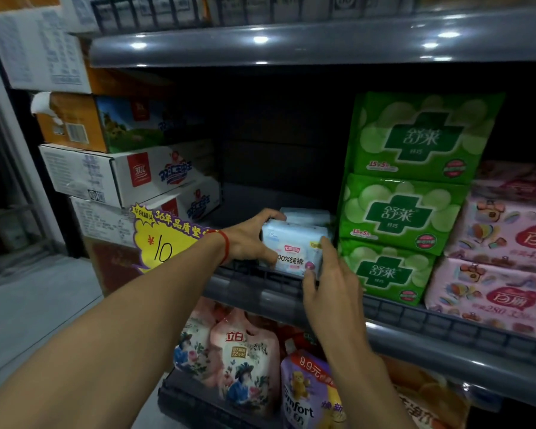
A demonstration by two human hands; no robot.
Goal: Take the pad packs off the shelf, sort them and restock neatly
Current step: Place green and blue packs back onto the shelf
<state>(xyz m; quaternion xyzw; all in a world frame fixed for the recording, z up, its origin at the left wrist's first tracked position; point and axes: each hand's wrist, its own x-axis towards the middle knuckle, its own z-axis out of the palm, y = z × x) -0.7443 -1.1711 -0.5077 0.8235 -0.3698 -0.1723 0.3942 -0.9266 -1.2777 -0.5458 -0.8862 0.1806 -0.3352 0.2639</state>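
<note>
Much of the shelf bay (291, 292) is lost in shadow: behind the pale blue pad pack (294, 247) the back of the compartment is black, and only the tops of one or two more pale packs (307, 215) show behind the front one, their count unclear. The left hand (248, 239) grips the front pack's left end, its fingers curled over the top edge and its thumb on the front face, with a red string (225, 246) around the wrist. The right hand (328, 274) holds the pack's right end, thumb against the lower right corner of the front face; its fingers go around the side and are hidden, so how far they wrap cannot be told. The pack stands at the front lip of the shelf, just left of a stack of three green packs (403, 209), nearly touching the lowest. To their right, pink packs (508, 243) are cut off by the frame edge. Left of the blue pack the shelf floor lies open and dark as far as the stacked cartons (121, 174). A yellow price sign (164, 239) is partly covered by the left forearm. Below, detergent pouches (245, 360) are partly hidden by the arms.
</note>
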